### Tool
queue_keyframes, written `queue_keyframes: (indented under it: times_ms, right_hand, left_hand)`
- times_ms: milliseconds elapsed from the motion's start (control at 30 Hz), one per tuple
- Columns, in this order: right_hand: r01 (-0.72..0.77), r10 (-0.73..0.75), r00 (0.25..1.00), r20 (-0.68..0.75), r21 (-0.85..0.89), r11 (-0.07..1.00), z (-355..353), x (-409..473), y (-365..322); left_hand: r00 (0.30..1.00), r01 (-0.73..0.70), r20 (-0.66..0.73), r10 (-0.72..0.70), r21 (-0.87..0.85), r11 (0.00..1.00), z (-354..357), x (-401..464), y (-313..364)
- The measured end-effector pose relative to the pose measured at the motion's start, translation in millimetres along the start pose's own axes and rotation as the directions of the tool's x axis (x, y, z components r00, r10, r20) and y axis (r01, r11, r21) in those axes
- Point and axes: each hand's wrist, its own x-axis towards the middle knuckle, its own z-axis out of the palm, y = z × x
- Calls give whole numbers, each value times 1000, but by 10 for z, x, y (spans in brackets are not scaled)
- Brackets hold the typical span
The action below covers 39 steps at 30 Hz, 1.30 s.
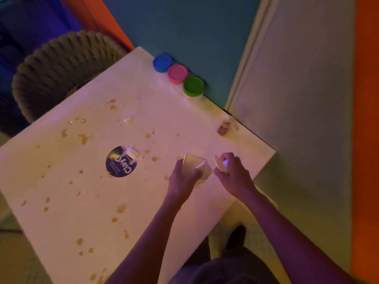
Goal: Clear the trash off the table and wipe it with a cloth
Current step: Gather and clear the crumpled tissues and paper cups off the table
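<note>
Far left of the gripping hands stands one grey woven-rope chair (61, 66), its seat partly under the white square table (184, 124). The tabletop carries many brownish smears (83, 138). Just left of the hands lies one clear packet with a round dark-blue label (121, 162). The left hand (182, 181) grips a pale crumpled piece of paper trash (194, 165), fingers curled around it, resting on the table near its right edge. Beside it, apart, the right hand (231, 171) pinches one small pale flat scrap (219, 163). Beyond them sit three lidded tubs: blue (162, 62), pink (177, 73) and green (194, 86), contents hidden. Nearer the right hand stands one small blurred bottle (224, 126).
</note>
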Motion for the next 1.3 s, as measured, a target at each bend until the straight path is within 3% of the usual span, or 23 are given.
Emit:
queue_keyframes:
  times_ms: [300, 433, 733, 1100, 1300]
  right_hand:
    - [-212, 254, 952, -173, 229, 950, -564, -842, 1344]
    - [-283, 348, 919, -187, 302, 910, -647, -1136, 1856]
    - [-501, 579, 815, -20, 477, 722, -505, -1788, 2856]
    - [-590, 729, 683, 54, 629, 506, -104, -1905, 3403]
    - [-589, 769, 637, 45, 672, 449, 226, -1568, 3759]
  left_hand:
    - [967, -145, 242, 83, 250, 957, 1253, -616, 205]
    - [950, -195, 300, 92, 336, 921, 1673, -853, 123]
    - [898, -249, 440, 22, 467, 848, 2475, -1384, -205]
    - [871, -276, 490, -31, 540, 795, 3074, -1218, -636]
    - [852, -313, 521, -50, 584, 749, 3449, -749, -991]
